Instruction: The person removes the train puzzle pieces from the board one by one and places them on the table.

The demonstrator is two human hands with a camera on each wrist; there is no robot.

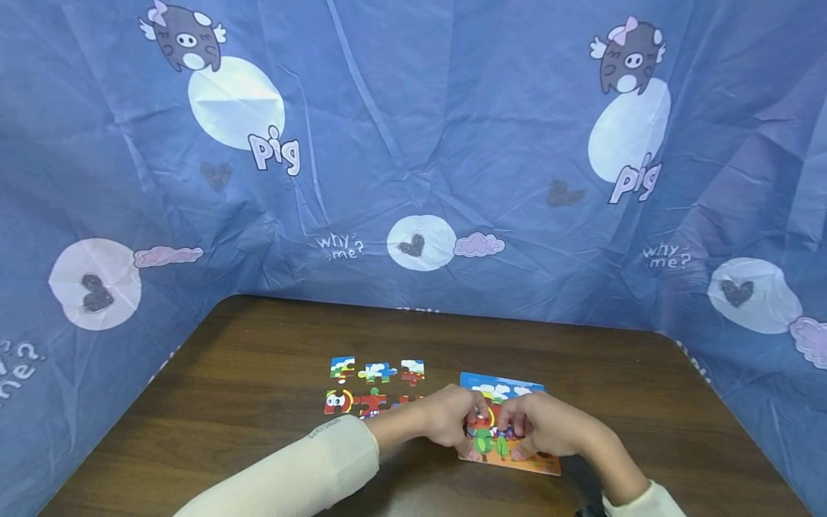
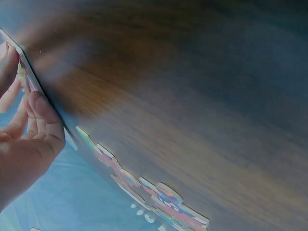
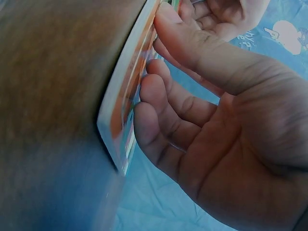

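A bright picture puzzle board point(image 1: 507, 465) with an orange lower strip lies on the table at right of centre. My left hand point(image 1: 450, 416) is over its left part, fingers bent and thumb low beside a green tree picture point(image 1: 483, 441). From the other side my right hand point(image 1: 549, 424) touches the board, its bent fingertips and thumb apart on the surface. The right wrist view shows these fingertips point(image 3: 147, 120) against the board's face. Whether the left fingers pinch a puzzle piece is hidden. Both hands cover much of the picture.
Several loose jigsaw pieces lie in two rows left of the board, including one with white eyes point(image 1: 337, 402) and a cloud piece point(image 1: 377, 372). My left forearm partly hides the lower row. A blue printed cloth point(image 1: 362, 179) hangs around the brown wooden table point(image 1: 258, 373).
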